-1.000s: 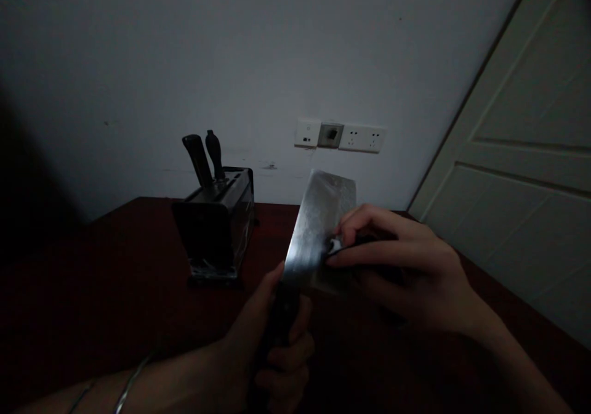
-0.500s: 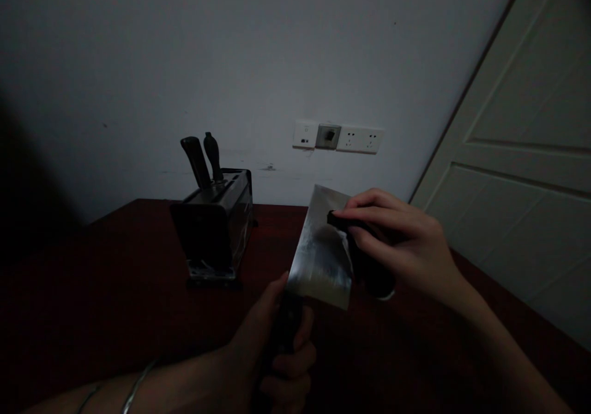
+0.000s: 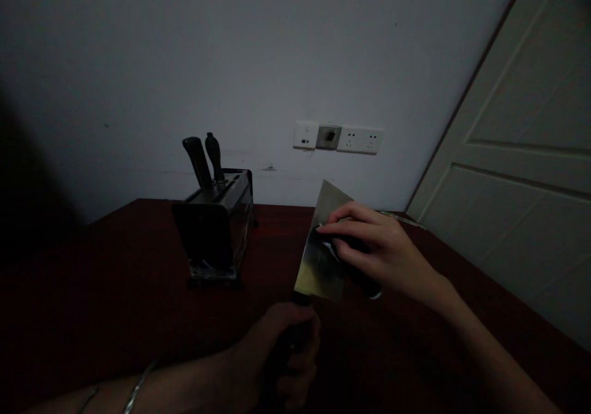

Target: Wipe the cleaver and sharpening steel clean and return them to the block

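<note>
Dim light falls on a pale grey wall (image 3: 184, 63) behind a dark reddish-brown wooden table (image 3: 115, 291). At the back of the table, near the wall, stands a dark rectangular knife block (image 3: 217, 229) with 2 black handles (image 3: 199, 161) sticking up from its slots. A white strip of wall sockets (image 3: 339, 138) is fixed to the wall to the right of the block, and a white panelled door (image 3: 521, 174) fills the right edge of the view.

Above the middle of the table, the left hand (image 3: 289, 355) is closed tight around the dark grip of a broad steel cleaver (image 3: 318, 260), fingers fully curled, with a thin metal bracelet (image 3: 138, 386) on the wrist. The cleaver is held clear of the table, its blade pointing up and away from the person and tilted slightly to the right.

The right hand (image 3: 383, 251) comes in from the right, its fingers curled over a small dark object (image 3: 364, 284) and pressing it against the flat right face of the blade, near the upper half. What that object is cannot be told in the poor light; only a pale end shows below the hand.
</note>
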Motion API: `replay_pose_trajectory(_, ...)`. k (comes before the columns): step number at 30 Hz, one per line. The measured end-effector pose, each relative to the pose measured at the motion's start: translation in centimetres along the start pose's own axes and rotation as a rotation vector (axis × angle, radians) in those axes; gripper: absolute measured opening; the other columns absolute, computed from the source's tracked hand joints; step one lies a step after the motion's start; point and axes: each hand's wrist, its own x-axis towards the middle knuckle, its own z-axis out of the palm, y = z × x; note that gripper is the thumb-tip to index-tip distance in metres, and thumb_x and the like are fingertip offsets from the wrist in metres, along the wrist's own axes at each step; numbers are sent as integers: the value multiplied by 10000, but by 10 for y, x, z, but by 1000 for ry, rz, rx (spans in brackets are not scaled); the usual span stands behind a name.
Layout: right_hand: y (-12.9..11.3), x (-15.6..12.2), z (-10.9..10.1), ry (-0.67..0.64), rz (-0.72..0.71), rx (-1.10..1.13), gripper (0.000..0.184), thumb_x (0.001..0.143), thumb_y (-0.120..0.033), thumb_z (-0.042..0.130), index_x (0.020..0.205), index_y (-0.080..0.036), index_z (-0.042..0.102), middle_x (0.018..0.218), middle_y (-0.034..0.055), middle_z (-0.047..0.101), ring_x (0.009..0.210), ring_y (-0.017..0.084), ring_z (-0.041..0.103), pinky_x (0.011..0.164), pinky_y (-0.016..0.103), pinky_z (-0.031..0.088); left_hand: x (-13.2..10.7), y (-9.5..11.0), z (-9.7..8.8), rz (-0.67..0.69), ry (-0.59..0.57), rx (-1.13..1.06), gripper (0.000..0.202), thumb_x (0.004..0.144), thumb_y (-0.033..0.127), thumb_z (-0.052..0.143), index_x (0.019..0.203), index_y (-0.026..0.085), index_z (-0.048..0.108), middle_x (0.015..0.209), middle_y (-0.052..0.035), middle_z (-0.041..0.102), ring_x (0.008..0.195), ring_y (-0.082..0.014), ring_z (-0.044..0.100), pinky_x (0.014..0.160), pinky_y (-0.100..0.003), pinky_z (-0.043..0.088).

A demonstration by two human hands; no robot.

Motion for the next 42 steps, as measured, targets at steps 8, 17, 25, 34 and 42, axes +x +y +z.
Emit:
replay_pose_trajectory(8, -5, -2, 3, -78, -61, -7, 273, 797, -70, 524, 1038, -145, 630, 1008, 89, 528, 935, 149, 532, 763, 278, 475, 5, -1, 12, 174, 307, 275, 374, 722, 482, 559, 570, 175, 411, 390, 75, 350, 264, -34, 283, 271, -149, 223)
replay_pose_trajectory(17, -5, -2, 5, -107, -57, -24, 277, 819, -93, 503, 1063, -163, 614, 1030, 90, 519, 967, 162, 520, 796, 299, 477, 10, -3, -2, 233, 343, 97, 493, 737, 636, 407, 705, 155, 511, 398, 57, 394, 272, -52, 319, 271, -152, 200)
replay_pose_trajectory(25, -3, -2, 4, -99, -40, -60, 274, 820, -104, 497, 1058, -187, 604, 1026, 87, 520, 943, 170, 528, 773, 317, 488, 10, 2, -6, 353, 253, 159, 298, 831, 426, 435, 745, 143, 477, 546, 13, 478, 380, -60, 405, 335, -150, 270)
replay_pose_trajectory(34, 0, -3, 2, -102, -14, -88, 262, 807, -93, 501, 1032, -167, 616, 1005, 82, 528, 931, 165, 532, 784, 304, 477, 11, 6, -12, 434, 247, 413, 281, 850, 426, 474, 785, 153, 444, 557, 29, 489, 412, -55, 424, 377, -145, 310)
replay_pose_trajectory(42, -4, -2, -6, -22, -25, -77, 245, 810, -92, 496, 985, -191, 635, 973, 67, 547, 859, 144, 558, 718, 273, 482, 6, 6, -6, 458, 208, 514, 233, 881, 369, 447, 834, 141, 437, 651, -23, 593, 551, -133, 611, 512, -214, 450)
